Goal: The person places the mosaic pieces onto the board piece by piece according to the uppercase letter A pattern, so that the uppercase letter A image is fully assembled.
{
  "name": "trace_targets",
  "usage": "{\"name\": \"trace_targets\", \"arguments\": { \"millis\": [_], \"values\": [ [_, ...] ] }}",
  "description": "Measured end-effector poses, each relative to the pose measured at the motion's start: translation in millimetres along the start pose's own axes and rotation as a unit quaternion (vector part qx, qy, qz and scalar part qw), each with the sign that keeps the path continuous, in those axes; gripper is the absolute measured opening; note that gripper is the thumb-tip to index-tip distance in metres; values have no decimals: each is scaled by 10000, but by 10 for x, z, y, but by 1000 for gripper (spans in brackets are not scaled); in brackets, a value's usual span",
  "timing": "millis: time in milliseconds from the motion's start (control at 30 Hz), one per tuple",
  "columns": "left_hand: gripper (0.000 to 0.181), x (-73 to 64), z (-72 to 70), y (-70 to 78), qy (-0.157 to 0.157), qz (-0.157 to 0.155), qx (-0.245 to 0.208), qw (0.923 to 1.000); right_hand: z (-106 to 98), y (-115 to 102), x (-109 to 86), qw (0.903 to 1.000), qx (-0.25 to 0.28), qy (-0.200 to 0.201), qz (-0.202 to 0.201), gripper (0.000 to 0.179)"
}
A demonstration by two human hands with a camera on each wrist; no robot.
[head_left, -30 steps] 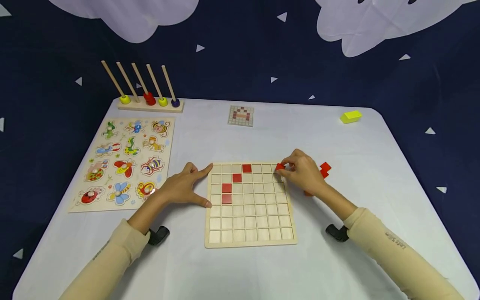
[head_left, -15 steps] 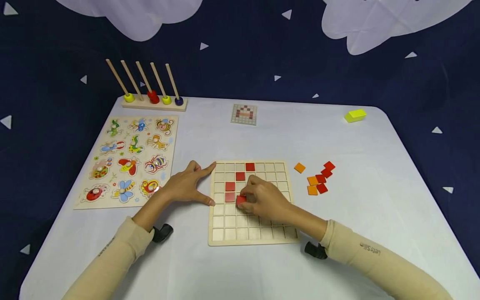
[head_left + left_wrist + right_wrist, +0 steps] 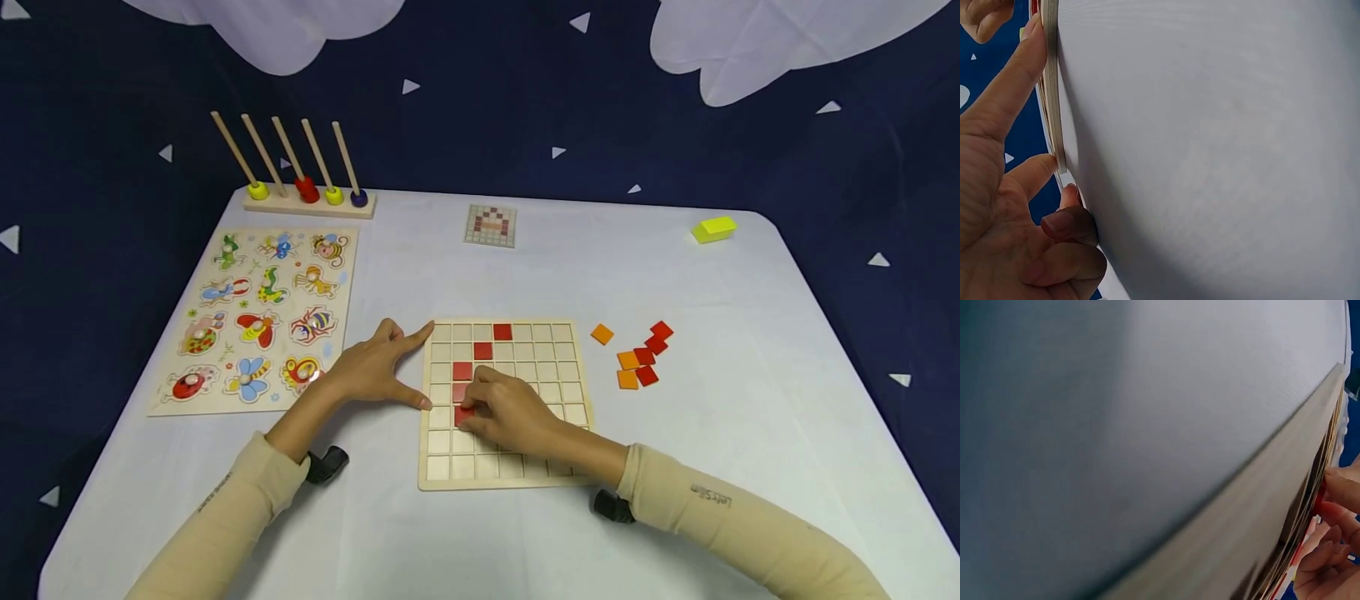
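Head view: the left hand (image 3: 371, 369), thumb and forefinger spread, seemingly steadied the grid board (image 3: 551, 372) at its left edge while the right hand (image 3: 516, 414) pinched a red tile (image 3: 461, 415) near that edge.

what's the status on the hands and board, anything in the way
Left hand touching left edge of board. Right hand pinching red tile, second column from left. Right hand hides part of board.

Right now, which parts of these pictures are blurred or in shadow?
Head view: the grid board looks clear; left wrist: a shadow curves over the white table; right wrist: the grid board's close side looks blurred, and the white table dims toward the picture's left.
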State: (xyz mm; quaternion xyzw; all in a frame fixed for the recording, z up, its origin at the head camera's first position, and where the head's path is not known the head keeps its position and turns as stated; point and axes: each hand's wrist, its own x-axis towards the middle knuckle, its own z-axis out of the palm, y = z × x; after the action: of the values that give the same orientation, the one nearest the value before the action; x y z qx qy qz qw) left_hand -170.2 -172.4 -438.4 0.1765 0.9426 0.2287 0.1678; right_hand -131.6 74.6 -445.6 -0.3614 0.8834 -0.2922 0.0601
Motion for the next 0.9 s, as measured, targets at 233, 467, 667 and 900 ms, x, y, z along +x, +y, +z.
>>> {"name": "trace_targets", "arguments": {
  "millis": [233,467,667,900],
  "values": [
    [114,2,-22,38,-37,-20,1,10000,-16,-21,-5,9999,11,82,83,16],
    [114,3,5,49,-87,-54,-27,9999,-144,-1,-115,9996,110,77,258,24],
    [115,-7,-1,33,-65,-88,1,9999,-421,221,-287,9960,145,684,548,23],
    [116,6,2,24,-73,-72,-28,9999,-821,714,-547,9817,-105,1362,1327,23]
  ]
}}
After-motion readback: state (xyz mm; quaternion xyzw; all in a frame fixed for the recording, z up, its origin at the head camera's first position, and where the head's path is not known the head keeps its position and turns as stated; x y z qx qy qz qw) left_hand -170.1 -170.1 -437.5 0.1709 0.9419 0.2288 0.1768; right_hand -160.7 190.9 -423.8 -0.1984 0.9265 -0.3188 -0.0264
